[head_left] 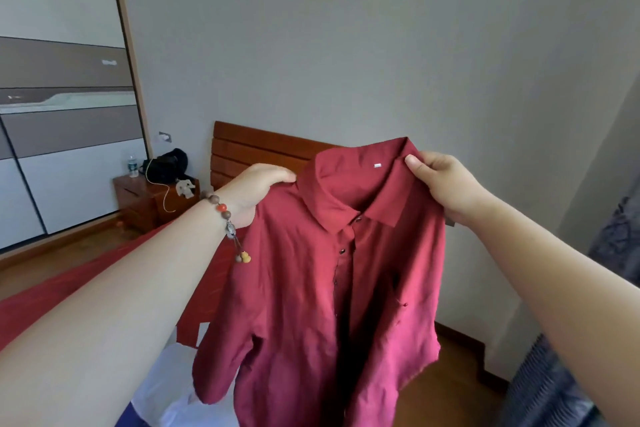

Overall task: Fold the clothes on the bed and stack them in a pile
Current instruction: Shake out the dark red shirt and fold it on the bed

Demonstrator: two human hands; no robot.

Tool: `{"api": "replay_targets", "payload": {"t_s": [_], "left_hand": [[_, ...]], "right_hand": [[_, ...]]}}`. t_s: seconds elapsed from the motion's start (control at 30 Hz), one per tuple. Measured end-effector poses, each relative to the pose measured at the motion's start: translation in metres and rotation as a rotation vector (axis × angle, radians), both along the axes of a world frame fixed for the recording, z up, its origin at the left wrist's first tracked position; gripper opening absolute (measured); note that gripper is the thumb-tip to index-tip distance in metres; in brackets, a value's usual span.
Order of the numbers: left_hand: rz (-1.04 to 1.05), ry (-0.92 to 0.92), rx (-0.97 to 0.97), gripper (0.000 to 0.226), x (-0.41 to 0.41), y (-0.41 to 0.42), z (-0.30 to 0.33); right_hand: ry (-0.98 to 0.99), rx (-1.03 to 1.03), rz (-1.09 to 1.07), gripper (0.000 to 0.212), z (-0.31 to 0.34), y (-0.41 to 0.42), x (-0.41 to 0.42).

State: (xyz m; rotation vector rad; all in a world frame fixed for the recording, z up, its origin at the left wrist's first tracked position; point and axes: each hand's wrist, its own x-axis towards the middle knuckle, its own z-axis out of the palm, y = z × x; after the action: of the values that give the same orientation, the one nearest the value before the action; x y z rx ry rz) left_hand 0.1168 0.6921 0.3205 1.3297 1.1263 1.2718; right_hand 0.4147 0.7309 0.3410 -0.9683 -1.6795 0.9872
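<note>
Holding red shirt (332, 270) up by the shoulders: left hand (254, 192) grip at 10 o'clock, right hand (441, 184) at 2, both pinching fabric. Unfolded, above the bed (69, 288). No pile visible; folding looks barely begun.

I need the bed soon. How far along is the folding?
No folded pile shows in view. In hand: the red shirt hangs unfolded, buttoned, gripped at its shoulders by the left hand and right hand. Left: folding it, plus the white garment lying below.
</note>
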Motion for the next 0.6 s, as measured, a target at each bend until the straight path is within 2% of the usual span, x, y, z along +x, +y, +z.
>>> {"api": "replay_targets", "payload": {"t_s": [0.07,0.17,0.2,0.3,0.37,0.43,0.47,0.53,0.6], "left_hand": [[-0.19,-0.069,-0.073,0.019,-0.002,-0.004,0.002],[-0.351,0.064,-0.064,0.028,0.002,-0.008,-0.001],[-0.354,0.065,-0.055,0.028,0.005,-0.007,-0.003],[-0.212,0.007,-0.021,0.022,0.016,0.001,-0.006],[0.003,0.078,0.05,0.036,0.028,0.007,-0.01],[0.241,0.257,0.197,0.045,0.048,0.011,-0.014],[0.33,0.342,0.278,0.046,0.061,0.01,-0.015],[0.404,0.433,0.387,0.045,0.088,0.007,-0.014],[0.398,0.442,0.424,0.043,0.112,0.005,-0.012]], "right_hand": [[0.029,-0.054,0.103,0.022,0.003,-0.001,0.01],[0.056,-0.162,0.282,0.016,0.007,0.0,0.026],[0.038,-0.2,0.324,0.021,0.007,0.001,0.03],[-0.021,-0.235,0.272,0.045,0.003,0.006,0.035],[-0.072,-0.104,0.056,0.035,-0.004,0.008,0.028],[-0.206,0.121,-0.231,0.017,-0.011,0.01,0.017],[-0.239,0.202,-0.33,0.02,-0.014,0.009,0.01],[-0.203,0.235,-0.348,0.023,-0.021,0.004,-0.006],[-0.144,0.183,-0.284,0.022,-0.025,-0.003,-0.019]]}}
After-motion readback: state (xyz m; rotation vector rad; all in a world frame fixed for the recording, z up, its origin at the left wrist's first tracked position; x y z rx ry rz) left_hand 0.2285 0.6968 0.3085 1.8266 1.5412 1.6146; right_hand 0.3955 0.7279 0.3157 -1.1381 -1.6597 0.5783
